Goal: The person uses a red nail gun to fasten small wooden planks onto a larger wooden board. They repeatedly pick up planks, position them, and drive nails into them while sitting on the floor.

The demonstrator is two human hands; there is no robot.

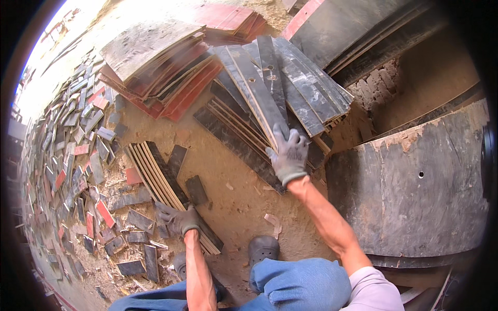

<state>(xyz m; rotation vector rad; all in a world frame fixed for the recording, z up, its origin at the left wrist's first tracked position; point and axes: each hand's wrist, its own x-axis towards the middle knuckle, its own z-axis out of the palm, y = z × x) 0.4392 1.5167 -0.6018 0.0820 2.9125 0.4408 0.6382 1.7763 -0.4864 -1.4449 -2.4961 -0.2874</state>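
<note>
My left hand point(179, 218), in a grey work glove, is closed over the near part of a bundle of narrow plywood strips point(158, 179). These stand on edge side by side, pale edges upward. Farther right, my gloved right hand point(290, 154) grips the near end of a long dark plywood strip point(248, 85), thumb at its left edge. That strip lies over a pile of dark strips point(306, 85); another strip with a hole point(271, 70) lies beside it. My right palm hides the gripped end. More strips on edge point(238, 129) lie left of the pile.
Stacked plywood sheets point(150, 52) with red undersides stand at the far left. Small dark and red offcuts point(98, 171) cover the left ground. A large dark board point(415, 186) with a hole is at the right. Two short pieces point(197, 190) lie near the bundle, and my shoe point(263, 249) below.
</note>
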